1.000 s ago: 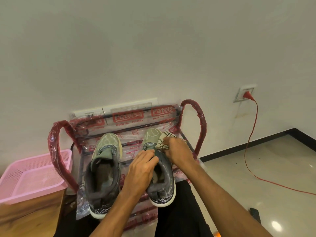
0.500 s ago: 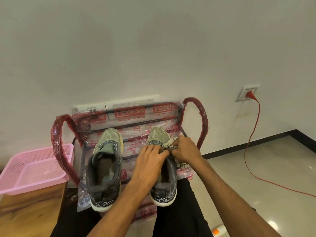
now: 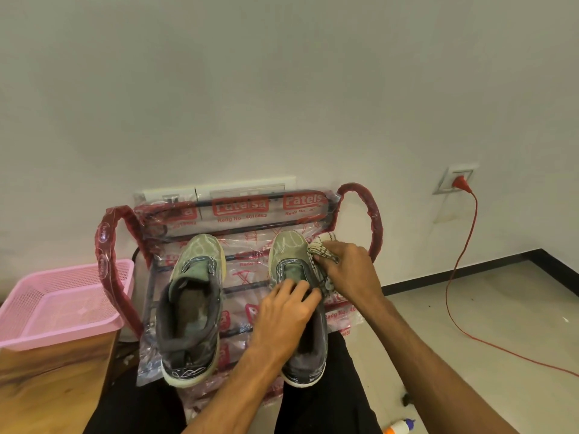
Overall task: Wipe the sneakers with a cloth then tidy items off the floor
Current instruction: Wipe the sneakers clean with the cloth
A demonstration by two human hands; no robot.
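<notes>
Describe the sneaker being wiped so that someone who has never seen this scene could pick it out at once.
Against the white wall stands a rack wrapped in red-printed plastic, two grey-green sneakers on top. Pick the sneaker nearer the red power cord. Unlike the other sneaker, it has a left hand resting on it and a right hand pressing a checked cloth against its side.

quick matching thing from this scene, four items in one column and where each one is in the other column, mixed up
1 pink basket
2 red cable
3 cloth
4 bottle

a gripped by right hand against a sneaker
b on floor at the view's bottom edge
c plugged into wall socket
d on wooden surface

Pairs: 1-d, 2-c, 3-a, 4-b
</notes>
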